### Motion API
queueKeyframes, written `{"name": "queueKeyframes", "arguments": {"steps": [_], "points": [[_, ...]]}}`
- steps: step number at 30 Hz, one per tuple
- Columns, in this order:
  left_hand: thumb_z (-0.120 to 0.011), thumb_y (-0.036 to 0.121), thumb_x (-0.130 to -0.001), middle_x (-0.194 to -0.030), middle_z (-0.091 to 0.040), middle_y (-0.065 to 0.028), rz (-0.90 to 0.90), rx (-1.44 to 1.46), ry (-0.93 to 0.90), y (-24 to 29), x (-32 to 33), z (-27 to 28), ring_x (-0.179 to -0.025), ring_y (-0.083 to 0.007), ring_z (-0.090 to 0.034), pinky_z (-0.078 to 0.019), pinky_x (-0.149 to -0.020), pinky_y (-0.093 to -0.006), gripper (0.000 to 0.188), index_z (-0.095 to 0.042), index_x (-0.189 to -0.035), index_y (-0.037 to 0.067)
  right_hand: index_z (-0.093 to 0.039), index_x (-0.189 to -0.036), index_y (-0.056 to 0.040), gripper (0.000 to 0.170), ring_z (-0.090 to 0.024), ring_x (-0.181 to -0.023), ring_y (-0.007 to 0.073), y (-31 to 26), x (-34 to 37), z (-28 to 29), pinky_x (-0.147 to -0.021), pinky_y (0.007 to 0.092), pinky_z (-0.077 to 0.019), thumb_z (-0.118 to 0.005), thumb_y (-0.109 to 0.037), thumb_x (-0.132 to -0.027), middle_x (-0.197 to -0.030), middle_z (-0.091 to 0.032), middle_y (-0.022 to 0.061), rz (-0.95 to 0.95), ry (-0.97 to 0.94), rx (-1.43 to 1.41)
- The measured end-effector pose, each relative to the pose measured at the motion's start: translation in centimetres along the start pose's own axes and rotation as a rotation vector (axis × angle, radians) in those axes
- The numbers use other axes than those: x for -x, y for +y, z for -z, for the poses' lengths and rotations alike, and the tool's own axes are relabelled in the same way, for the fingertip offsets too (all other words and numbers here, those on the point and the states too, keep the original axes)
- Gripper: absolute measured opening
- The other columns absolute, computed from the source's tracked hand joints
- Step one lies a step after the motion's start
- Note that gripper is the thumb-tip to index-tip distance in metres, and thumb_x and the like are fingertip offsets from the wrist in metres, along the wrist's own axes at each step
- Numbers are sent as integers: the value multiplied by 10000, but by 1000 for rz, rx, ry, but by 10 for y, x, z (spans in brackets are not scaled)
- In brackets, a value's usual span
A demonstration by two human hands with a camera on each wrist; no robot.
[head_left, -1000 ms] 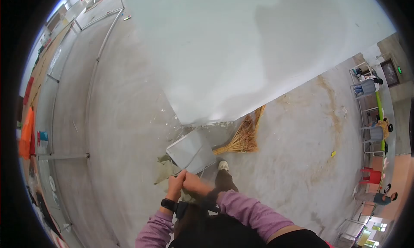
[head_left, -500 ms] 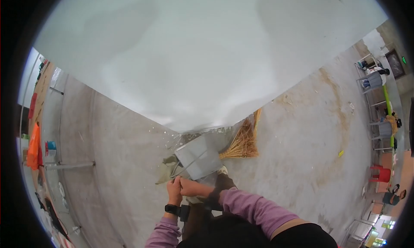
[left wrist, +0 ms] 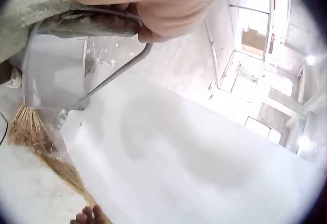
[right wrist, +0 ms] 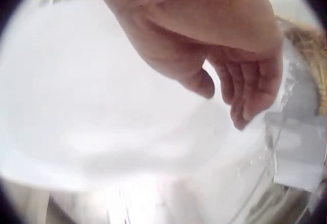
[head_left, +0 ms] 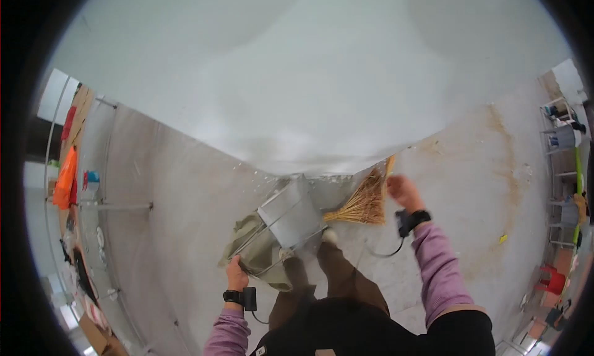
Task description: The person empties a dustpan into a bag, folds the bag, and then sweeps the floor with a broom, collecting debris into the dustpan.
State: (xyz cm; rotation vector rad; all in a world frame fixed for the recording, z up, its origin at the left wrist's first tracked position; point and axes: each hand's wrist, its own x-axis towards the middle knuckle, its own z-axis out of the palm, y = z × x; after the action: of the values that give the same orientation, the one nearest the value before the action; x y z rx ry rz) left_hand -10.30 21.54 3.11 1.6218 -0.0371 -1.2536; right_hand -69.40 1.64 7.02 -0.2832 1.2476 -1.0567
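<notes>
A grey dustpan (head_left: 289,214) stands on the floor below the corner of a big white block, with a thin metal rod handle (left wrist: 115,78) looping from its sides. My left hand (head_left: 236,274) grips that rod beside bunched olive cloth (head_left: 257,254); the fingers are partly hidden in the left wrist view. To the right of the dustpan is a straw broom (head_left: 365,201), bristles fanned out, its yellowish stick rising along the block. My right hand (head_left: 405,194) is close beside the stick. In the right wrist view its fingers (right wrist: 250,93) hang loosely bent, thumb apart, nothing between them.
The white block (head_left: 309,96) fills the space ahead, its lower corner just behind the dustpan. My shoes stand close to the dustpan. Metal rails (head_left: 124,205) are on the left, a red stool (head_left: 550,280) at far right. White crumbs lie on the floor.
Both hands were together at the dustpan's handle. My right hand has left it and moved right toward the broom stick. The left hand shifted left and down, and the olive cloth is spread wider.
</notes>
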Motion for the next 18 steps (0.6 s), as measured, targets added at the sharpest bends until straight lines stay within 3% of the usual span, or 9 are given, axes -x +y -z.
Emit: {"name": "queueKeyframes", "arguments": {"steps": [1, 3, 5, 7, 10, 12, 18], "points": [[-485, -21, -702, -859, -585, -214, -29, -13, -1, 7, 8, 10, -816, -365, -558, -434, -698, -386, 292, -542, -982, 42, -558, -868, -39, 302, -564, -677, 197, -27, -15, 4, -594, 300, -456, -419, -306, -880, -852, -609, 114, -73, 110, -59], [-507, 16, -740, -864, -604, -182, -84, -38, -7, 18, 22, 28, -805, -315, -576, -433, -709, -367, 253, -538, -991, 29, -522, -928, -25, 364, -562, -713, 207, -73, -27, -13, -614, 305, -460, -429, -372, -870, -878, -595, 121, -114, 258, -215], [-530, 72, -772, -882, -610, -137, -420, -725, -23, 24, 32, 61, -831, -246, -570, -428, -733, -338, 237, -534, -998, -1, -484, -983, -19, 438, -557, -763, 226, -91, -58, -5, -633, 326, -464, -487, -430, -831, -902, -578, 122, -181, 147, -253], [-550, 114, -787, -901, -609, -99, -535, -957, -5, 28, 43, 86, -850, -200, -564, -428, -749, -322, 257, -532, -1002, -26, -486, -977, -24, 432, -554, -775, 235, -93, -86, 2, -646, 339, -467, -539, -415, -802, -891, -571, 121, -240, 126, -240], [-569, 142, -782, -931, -597, -74, -358, -452, 114, 34, 64, 97, -865, -182, -557, -435, -756, -320, 298, -531, -1013, -44, -503, -944, -32, 394, -552, -783, 243, -84, -106, 6, -656, 352, -476, -600, -368, -763, -885, -563, 121, -195, 92, -355], [-574, 142, -776, -950, -591, -84, -142, 68, 234, 47, 87, 89, -871, -197, -557, -442, -753, -325, 316, -530, -1030, -41, -513, -920, -34, 314, -573, -753, 209, -84, -104, 3, -628, 319, -499, -629, -275, -757, -863, -576, 91, -224, 101, -432], [-597, 177, -732, -951, -580, -107, -80, -87, 538, 36, 96, 138, -831, -205, -551, -443, -714, -320, 361, -549, -1002, -58, -488, -877, 13, 298, -578, -621, 191, -60, -54, 5, -541, 275, -510, -577, -227, -726, -769, -559, 89, -406, 54, -384]]}}
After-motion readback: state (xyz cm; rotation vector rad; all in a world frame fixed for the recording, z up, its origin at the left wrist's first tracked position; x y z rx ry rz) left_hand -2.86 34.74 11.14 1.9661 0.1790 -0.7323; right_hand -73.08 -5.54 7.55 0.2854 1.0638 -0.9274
